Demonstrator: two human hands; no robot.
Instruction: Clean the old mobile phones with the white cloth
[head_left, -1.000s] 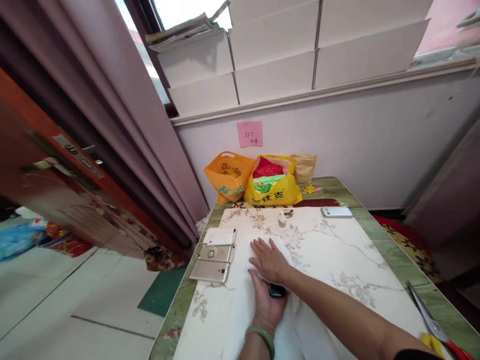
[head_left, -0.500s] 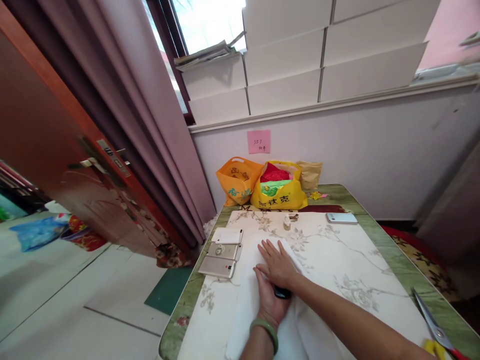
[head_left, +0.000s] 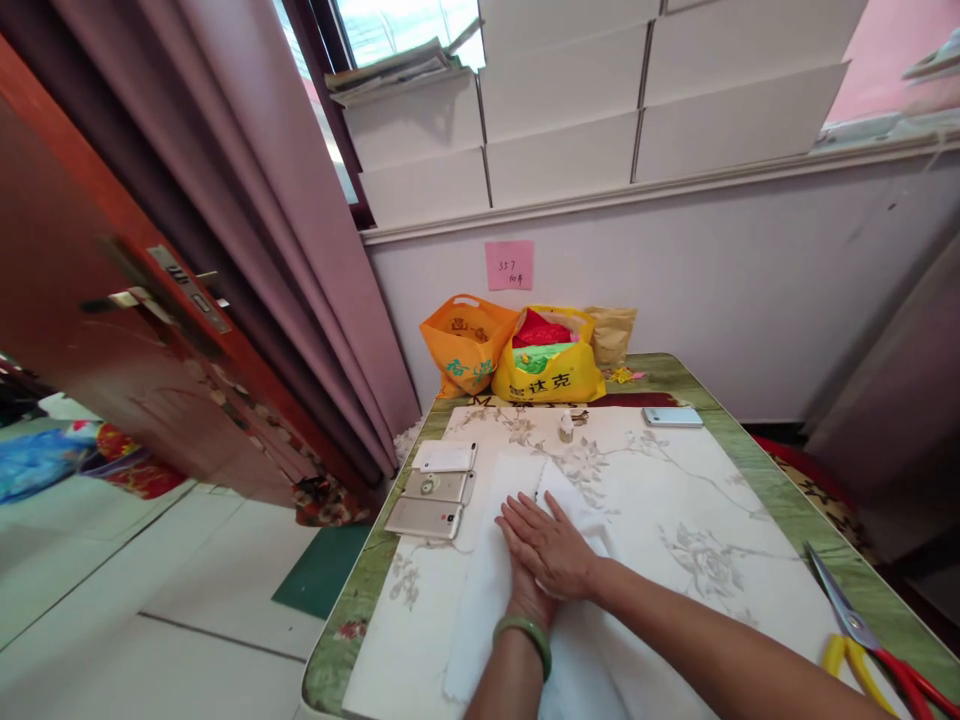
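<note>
My right hand (head_left: 551, 548) lies flat with its fingers stretched out on a white cloth (head_left: 487, 600) spread over the flower-patterned sheet (head_left: 690, 520). It rests on top of my left hand (head_left: 526, 600), which wears a green bangle (head_left: 525, 634); the left fingers are hidden under it. Three phones (head_left: 437, 487) lie in a row just left of the cloth, face down.
Another phone (head_left: 673, 417) and a small bottle (head_left: 566, 428) sit farther back. Orange (head_left: 461, 345) and yellow (head_left: 547, 372) bags stand against the wall. Scissors (head_left: 862, 640) lie at the right. The green table edge (head_left: 352, 620) drops to the floor on the left, near a brown door (head_left: 112, 330).
My right hand has slid back over my left hand. The dark object that showed at my left hand is now covered. More of the cloth's far end shows.
</note>
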